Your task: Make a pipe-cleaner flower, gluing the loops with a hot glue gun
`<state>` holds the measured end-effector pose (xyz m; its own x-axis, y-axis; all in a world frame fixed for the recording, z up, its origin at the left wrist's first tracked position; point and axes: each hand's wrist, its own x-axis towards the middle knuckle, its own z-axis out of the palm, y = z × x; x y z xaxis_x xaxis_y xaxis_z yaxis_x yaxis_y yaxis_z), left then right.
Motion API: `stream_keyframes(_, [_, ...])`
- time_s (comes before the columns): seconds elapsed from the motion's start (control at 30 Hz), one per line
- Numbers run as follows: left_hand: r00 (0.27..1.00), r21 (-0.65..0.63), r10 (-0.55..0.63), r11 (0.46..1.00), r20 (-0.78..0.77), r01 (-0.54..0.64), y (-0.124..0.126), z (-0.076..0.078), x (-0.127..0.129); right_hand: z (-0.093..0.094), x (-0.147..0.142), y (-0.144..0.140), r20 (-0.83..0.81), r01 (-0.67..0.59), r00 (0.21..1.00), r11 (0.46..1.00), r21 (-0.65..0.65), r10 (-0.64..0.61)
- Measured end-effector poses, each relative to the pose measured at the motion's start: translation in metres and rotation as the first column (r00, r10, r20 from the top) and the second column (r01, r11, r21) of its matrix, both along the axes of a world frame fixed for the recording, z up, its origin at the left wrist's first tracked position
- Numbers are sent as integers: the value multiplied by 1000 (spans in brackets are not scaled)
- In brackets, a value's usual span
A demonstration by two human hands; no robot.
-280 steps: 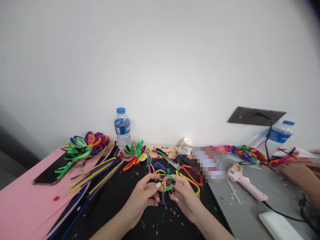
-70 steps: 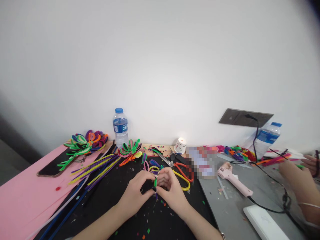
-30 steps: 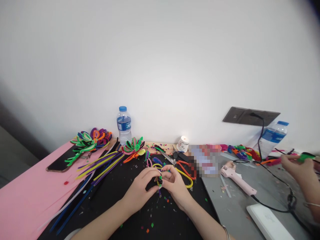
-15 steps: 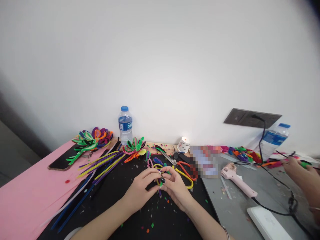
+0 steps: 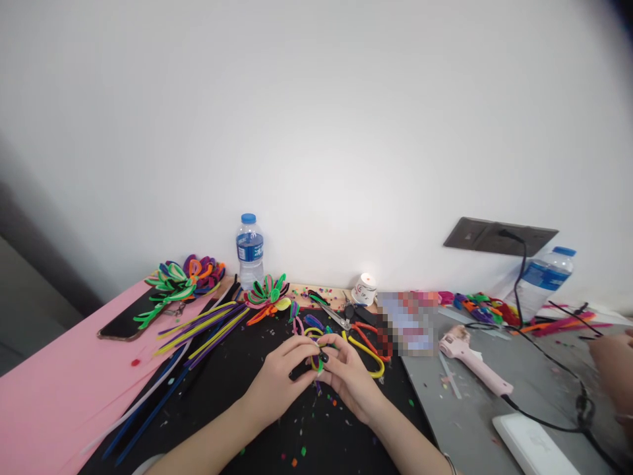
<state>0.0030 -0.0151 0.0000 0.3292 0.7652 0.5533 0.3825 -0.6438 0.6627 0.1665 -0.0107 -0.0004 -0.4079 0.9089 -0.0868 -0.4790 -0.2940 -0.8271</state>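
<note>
My left hand [image 5: 279, 375] and my right hand [image 5: 352, 382] meet over the black mat [image 5: 222, 396]. Between their fingertips both pinch a small piece of bent pipe cleaner [image 5: 317, 361] in yellow, green and purple, mostly covered by the fingers. Just beyond them lie looped purple and pink pipe cleaners [image 5: 298, 326]. A yellow pipe cleaner [image 5: 370, 364] curves beside my right hand. Behind it are scissors [image 5: 336, 319] with their blades pointing left and red-orange pliers handles or loops [image 5: 368, 335]; I cannot tell which.
Left are loose pipe cleaners [image 5: 202, 330], pipe-cleaner flowers [image 5: 267, 293] and a phone [image 5: 126, 320]. A water bottle [image 5: 250, 254] and paper cup [image 5: 364, 290] stand by the wall. Right lie a pink glue gun [image 5: 477, 366], its black cord and a white box [image 5: 534, 443]. Another person's hand [image 5: 613, 363] is at the right edge.
The other person's hand has moved right, partly out of view, and the green thing it held no longer shows. My fingers have shifted slightly around the pipe cleaner; the view has tilted a little.
</note>
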Motion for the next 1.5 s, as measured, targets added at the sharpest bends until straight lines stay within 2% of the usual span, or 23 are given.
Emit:
stream_keyframes(0.43, [1000,-2,5,1000,-1,-5,0,1,1,-2,0,0,-31,-19,999,1000,-13,19])
stream_keyframes(0.67, [1000,35,7,999,-14,-7,0,0,0,-3,1,2,23,-16,1000,1000,-21,16])
stream_keyframes(1.03, [1000,16,10,1000,-16,-10,0,-1,0,-4,2,2,64,4,998,1000,5,-4])
stream_keyframes(1.5, [1000,16,-4,1000,-17,4,2,-2,0,-4,1,2,-19,8,1000,1000,-15,-8])
